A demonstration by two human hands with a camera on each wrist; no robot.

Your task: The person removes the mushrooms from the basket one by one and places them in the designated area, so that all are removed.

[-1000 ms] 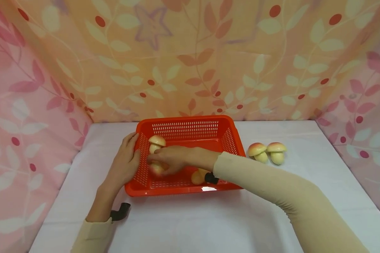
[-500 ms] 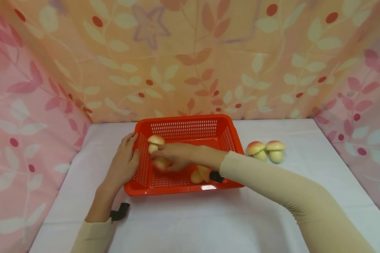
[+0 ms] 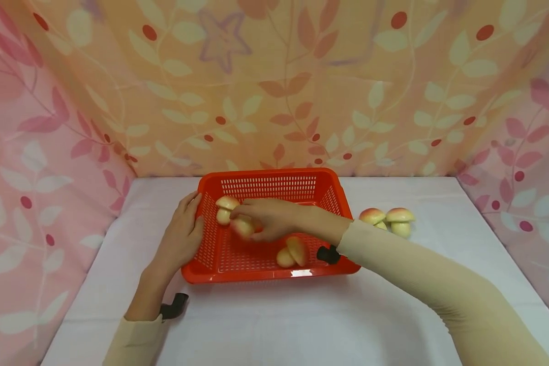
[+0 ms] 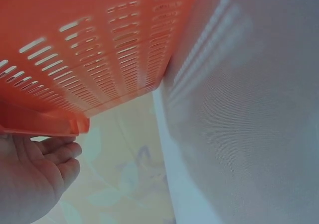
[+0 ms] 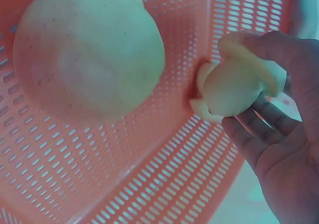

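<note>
A red slotted basket [image 3: 238, 275] stands mid-table. My right hand [image 3: 247, 219] reaches into it and pinches a small toy mushroom [image 3: 242, 227] just above the basket floor; the right wrist view shows the fingers [image 5: 264, 134] curled round that mushroom [image 5: 234, 84]. A second mushroom [image 3: 225, 207] stands in the basket's back left corner, and a third [image 3: 292, 252] lies near the front wall, looming large in the right wrist view [image 5: 89, 55]. My left hand [image 3: 183, 234] rests flat against the basket's outer left wall [image 4: 99, 50].
Two more toy mushrooms [image 3: 372, 217] [image 3: 400, 219] stand on the white tablecloth [image 3: 302, 315] to the right of the basket. Leaf-patterned curtains close in the table at the back and both sides.
My right hand has lifted the mushroom from the basket's front left floor and drawn it up and to the right. The left hand has stayed on the basket wall.
</note>
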